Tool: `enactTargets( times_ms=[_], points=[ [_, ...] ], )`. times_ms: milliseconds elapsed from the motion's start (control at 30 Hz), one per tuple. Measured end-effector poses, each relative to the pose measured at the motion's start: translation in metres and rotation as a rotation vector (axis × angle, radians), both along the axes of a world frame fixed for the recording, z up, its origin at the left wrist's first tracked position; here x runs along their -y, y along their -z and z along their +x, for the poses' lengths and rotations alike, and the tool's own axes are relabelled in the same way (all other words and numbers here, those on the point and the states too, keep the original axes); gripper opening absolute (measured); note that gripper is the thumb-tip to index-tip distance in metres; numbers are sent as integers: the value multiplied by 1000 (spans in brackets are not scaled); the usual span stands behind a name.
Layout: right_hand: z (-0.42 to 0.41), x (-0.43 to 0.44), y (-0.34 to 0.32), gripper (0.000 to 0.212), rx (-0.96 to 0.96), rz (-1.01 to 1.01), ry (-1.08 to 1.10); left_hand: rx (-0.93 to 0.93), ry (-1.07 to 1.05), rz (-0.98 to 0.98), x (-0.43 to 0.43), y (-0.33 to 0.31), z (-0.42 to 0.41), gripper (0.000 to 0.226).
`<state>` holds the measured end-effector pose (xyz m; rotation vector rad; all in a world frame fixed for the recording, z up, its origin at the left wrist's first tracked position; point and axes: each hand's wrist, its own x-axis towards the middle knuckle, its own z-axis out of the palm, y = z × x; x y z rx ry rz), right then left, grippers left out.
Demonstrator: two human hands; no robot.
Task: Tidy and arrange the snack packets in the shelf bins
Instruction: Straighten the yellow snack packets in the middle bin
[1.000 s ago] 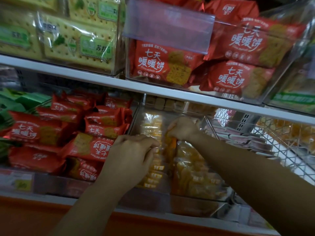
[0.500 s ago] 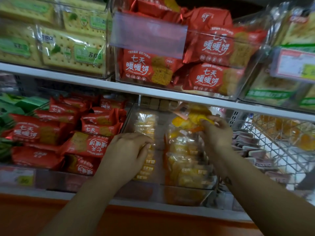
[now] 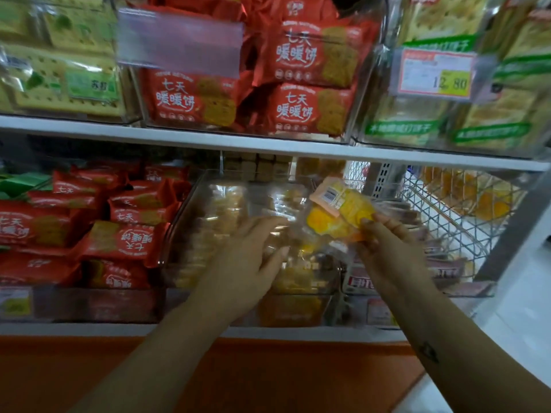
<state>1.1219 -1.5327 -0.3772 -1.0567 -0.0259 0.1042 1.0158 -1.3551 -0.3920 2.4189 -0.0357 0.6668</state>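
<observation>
Yellow packet (image 3: 337, 210) sits pinched in my right hand (image 3: 384, 242), thumb and fingers curled on its lower corner, held above the right side of the clear bin (image 3: 182, 222) on the lower shelf. My left hand (image 3: 247, 263) lies flat, fingers straight, over the clear-wrapped packets (image 3: 220, 210) in that bin; blur hides whether it presses them. Red packets (image 3: 125, 242) fill the bin to the left, and a wire basket (image 3: 447, 216) stands to the right.
</observation>
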Motion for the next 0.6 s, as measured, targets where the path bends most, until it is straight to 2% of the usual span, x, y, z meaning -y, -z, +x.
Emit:
enactTargets(
  times_ms=[100,167,233,367,467,600],
  points=[
    [2,-1,6,16,40,7,-46,-98,45,-275,15,-4,9,58],
    [4,-4,8,17,69,18,-86,-123,55,-413,21,-7,17,62],
    [8,-4,8,16,87,26,-109,-127,42,-463,24,-11,25,63],
    [12,-4,4,18,88,109,-138,-137,-14,-440,20,-15,39,72],
    [10,-3,2,20,87,165,-162,-239,2,-509,16,-17,43,65],
    [6,-4,3,19,86,164,-157,-171,50,-647,18,-23,42,40]
  ],
)
